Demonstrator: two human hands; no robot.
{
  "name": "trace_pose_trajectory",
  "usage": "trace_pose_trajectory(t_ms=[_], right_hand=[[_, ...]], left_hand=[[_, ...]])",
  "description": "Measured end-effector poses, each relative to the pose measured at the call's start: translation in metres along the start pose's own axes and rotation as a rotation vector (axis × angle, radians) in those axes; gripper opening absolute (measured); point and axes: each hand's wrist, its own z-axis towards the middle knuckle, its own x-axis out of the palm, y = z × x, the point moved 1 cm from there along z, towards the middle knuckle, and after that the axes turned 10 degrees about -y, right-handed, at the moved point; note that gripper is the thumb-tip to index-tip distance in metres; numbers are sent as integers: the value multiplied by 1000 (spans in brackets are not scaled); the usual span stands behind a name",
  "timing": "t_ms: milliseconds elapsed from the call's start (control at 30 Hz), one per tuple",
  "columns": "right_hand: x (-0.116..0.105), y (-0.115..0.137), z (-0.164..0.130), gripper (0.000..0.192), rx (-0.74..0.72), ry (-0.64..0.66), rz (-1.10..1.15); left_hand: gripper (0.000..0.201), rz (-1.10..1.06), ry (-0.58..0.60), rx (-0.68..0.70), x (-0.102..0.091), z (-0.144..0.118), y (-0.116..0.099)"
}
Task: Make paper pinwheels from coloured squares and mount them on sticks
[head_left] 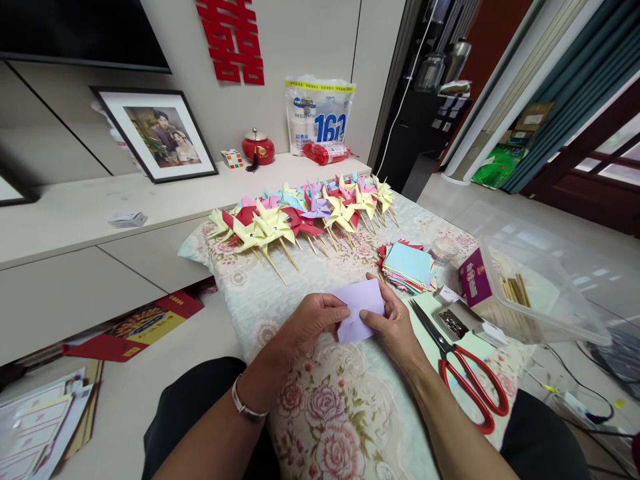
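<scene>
A square of purple paper (358,293) is held up over the flowered tablecloth, between both hands. My left hand (317,321) pinches its left edge with the thumb on top. Along the right side, my right hand (393,317) grips the sheet, its thumb pressing near the middle. Fingers behind the paper are partly hidden. Just beyond my right hand lies a stack of coloured paper squares (407,267), light blue on top. Red-handled scissors (463,367) rest to the right of my right forearm, with a small box of metal fasteners (454,321) beside them.
Many finished paper pinwheels (305,213) on sticks lie at the table's far side. A clear plastic tub (550,300) with wooden sticks (515,291) stands at the right, near a small round clear container (443,251). Behind is a white ledge (170,213) with a framed photo (157,133).
</scene>
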Motion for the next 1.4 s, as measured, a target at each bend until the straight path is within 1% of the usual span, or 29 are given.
trace_pose_trajectory(t_ms=[133, 400, 567, 633, 733, 833, 1067, 1233, 1400], right_hand=[[0, 0, 0, 78, 1, 0, -3], [0, 1, -1, 78, 14, 18, -6], [0, 1, 0, 77, 8, 14, -12], [1, 2, 0, 79, 8, 8, -12], [1, 2, -1, 80, 4, 1, -13], [2, 3, -2, 79, -14, 0, -53], [3, 1, -4, 73, -129, 5, -165], [2, -1, -5, 72, -115, 31, -190], [4, 4, -7, 69, -78, 65, -154]], left_hand=[[22, 14, -19, -5, 0, 1, 0], [25, -8, -4, -3, -2, 3, 4], [25, -4, -13, -3, -2, 2, 2], [26, -10, 23, 2, -1, 1, 1], [33, -15, 118, 35, 1, 1, 1], [35, -20, 152, 63, 4, 2, 3], [30, -25, 104, 58, 12, 1, 6], [28, -1, 105, 58, 9, 2, 9], [26, 11, 90, 52, 6, 5, 12]])
